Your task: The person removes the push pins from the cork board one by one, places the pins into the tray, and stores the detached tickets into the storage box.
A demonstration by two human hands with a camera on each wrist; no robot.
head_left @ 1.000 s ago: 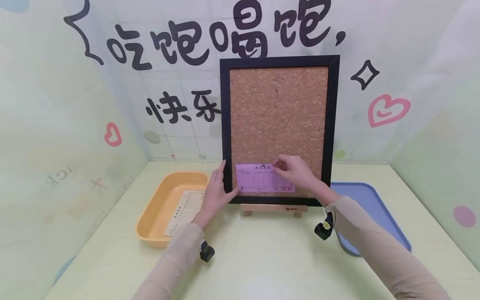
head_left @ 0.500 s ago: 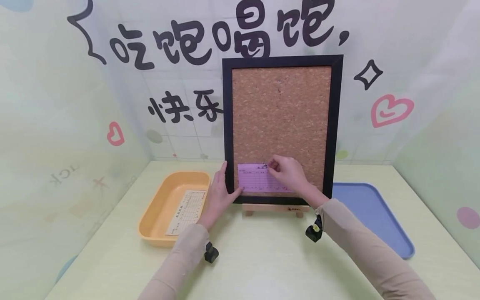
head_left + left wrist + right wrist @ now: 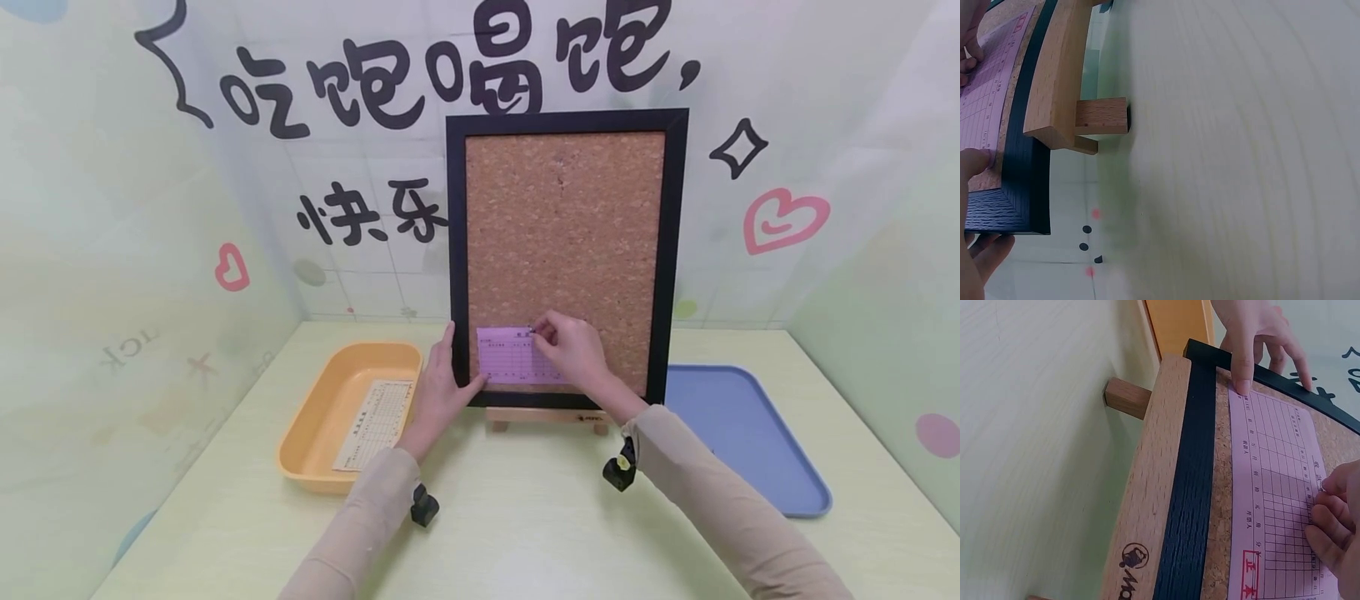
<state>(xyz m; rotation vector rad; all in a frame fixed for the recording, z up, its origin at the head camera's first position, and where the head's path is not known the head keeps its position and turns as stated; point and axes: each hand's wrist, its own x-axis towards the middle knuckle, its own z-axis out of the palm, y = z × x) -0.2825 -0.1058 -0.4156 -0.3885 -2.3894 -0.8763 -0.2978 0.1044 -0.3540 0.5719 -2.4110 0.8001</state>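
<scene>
A black-framed corkboard (image 3: pixel 567 233) stands upright on a small wooden easel (image 3: pixel 547 415). Low on the cork lies a purple printed form (image 3: pixel 510 357). My left hand (image 3: pixel 441 388) grips the board's lower left corner, its thumb (image 3: pixel 1244 375) pressing the form's corner and its other fingers behind the frame. At the form's top edge, the thumb and index finger of my right hand (image 3: pixel 576 348) pinch a small dark pin-like thing (image 3: pixel 532 331), mostly hidden by the fingertips. The other fingers (image 3: pixel 1325 544) of that hand curl over the form in the right wrist view.
An orange tray (image 3: pixel 296 446) with a cream printed form (image 3: pixel 375 423) in it sits left of the board. To the right lies a blue tray (image 3: pixel 750 442), partly behind my right sleeve. A printed wall backs the pale table (image 3: pixel 510 517).
My right hand has slid left along the form's top edge to the small dark thing there, covering more of the form. The left hand keeps its grip on the board.
</scene>
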